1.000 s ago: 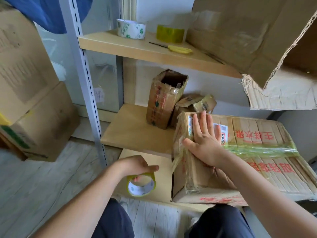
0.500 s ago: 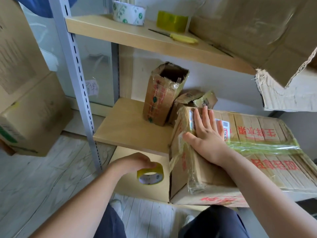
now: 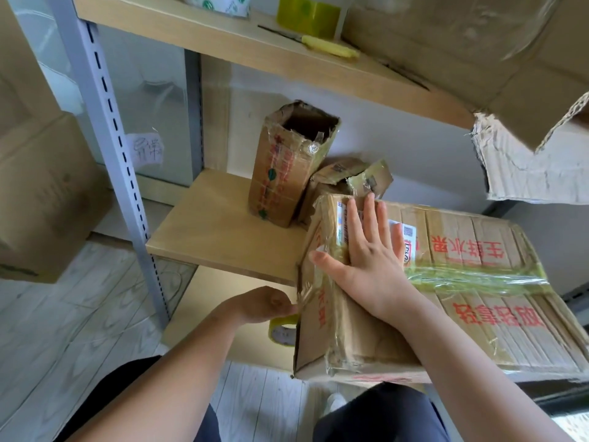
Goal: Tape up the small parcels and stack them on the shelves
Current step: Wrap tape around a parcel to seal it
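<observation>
1. Parcel (image 3: 446, 291): worn brown carton, red print, yellowish tape band across its top, crumpled film at the near corner; sits at 3 o'clock of the middle shelf (image 3: 223, 237).
2. Right hand (image 3: 369, 260): grip wide, fingers flat on the parcel top.
3. Left hand (image 3: 264, 304): grip curled around tape roll (image 3: 282, 330), at the parcel's 9 o'clock edge.

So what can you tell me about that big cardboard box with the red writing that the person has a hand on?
The big cardboard box is worn brown corrugated card printed with red characters, with a white barcode label near its top left corner. A band of yellowish clear tape crosses its top, and wrinkled tape wraps its left end. It lies flat and closed, at the level of the wooden shelf. The right hand lies flat on its top, fingers straight. The left hand, gripping a tape roll, is at its left end.
</observation>
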`<action>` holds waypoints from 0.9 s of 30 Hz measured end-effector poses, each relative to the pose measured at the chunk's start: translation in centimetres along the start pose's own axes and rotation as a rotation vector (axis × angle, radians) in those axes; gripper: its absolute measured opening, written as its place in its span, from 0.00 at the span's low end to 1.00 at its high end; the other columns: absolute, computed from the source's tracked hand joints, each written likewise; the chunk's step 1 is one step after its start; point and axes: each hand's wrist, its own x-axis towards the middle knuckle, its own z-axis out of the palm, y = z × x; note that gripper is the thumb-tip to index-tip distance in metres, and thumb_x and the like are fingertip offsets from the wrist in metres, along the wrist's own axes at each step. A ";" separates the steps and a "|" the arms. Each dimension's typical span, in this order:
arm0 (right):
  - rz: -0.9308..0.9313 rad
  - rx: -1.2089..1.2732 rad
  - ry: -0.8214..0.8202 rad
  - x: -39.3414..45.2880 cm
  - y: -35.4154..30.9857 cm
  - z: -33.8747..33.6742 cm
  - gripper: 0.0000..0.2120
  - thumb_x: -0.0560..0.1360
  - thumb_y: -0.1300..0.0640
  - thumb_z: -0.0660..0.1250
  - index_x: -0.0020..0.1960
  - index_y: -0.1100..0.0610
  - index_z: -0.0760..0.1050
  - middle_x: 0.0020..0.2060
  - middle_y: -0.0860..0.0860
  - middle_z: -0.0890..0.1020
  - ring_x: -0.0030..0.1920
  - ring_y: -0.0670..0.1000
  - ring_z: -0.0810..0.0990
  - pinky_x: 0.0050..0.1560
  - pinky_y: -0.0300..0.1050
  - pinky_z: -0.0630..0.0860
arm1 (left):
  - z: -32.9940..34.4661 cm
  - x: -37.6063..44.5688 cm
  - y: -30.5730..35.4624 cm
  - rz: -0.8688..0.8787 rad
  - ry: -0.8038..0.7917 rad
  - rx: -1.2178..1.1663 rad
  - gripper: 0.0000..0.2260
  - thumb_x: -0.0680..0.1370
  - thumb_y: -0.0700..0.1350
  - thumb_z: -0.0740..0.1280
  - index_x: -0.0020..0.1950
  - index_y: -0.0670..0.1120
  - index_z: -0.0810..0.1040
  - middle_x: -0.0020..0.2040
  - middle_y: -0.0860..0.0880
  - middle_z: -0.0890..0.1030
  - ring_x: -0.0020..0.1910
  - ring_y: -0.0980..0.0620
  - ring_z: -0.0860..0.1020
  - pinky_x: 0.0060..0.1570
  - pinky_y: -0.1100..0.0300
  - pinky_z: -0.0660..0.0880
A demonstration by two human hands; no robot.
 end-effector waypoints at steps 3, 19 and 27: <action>0.050 0.035 -0.082 1.1 -0.2 -0.9 0.54 0.69 0.27 0.60 0.78 0.45 0.29 0.75 0.46 0.26 0.73 0.47 0.22 0.74 0.55 0.26 | 0.5 -0.4 0.2 -0.058 -0.123 -0.449 0.11 0.81 0.52 0.67 0.63 0.54 0.81 0.61 0.57 0.81 0.62 0.56 0.76 0.63 0.57 0.68; 0.112 0.355 -0.099 -1.9 -2.7 -9.6 0.57 0.66 0.54 0.75 0.81 0.44 0.39 0.80 0.47 0.41 0.80 0.54 0.46 0.72 0.62 0.65 | 2.5 -11.4 6.9 -0.027 0.442 -0.646 0.42 0.58 0.80 0.66 0.52 0.46 0.84 0.49 0.49 0.86 0.48 0.50 0.84 0.43 0.61 0.78; -0.010 0.939 -0.001 -9.7 -1.1 -12.8 0.38 0.75 0.67 0.70 0.71 0.32 0.63 0.50 0.46 0.86 0.46 0.51 0.86 0.45 0.50 0.82 | -2.8 -21.5 8.5 0.047 0.702 -0.413 0.13 0.80 0.51 0.67 0.63 0.50 0.75 0.61 0.51 0.76 0.64 0.51 0.74 0.57 0.60 0.68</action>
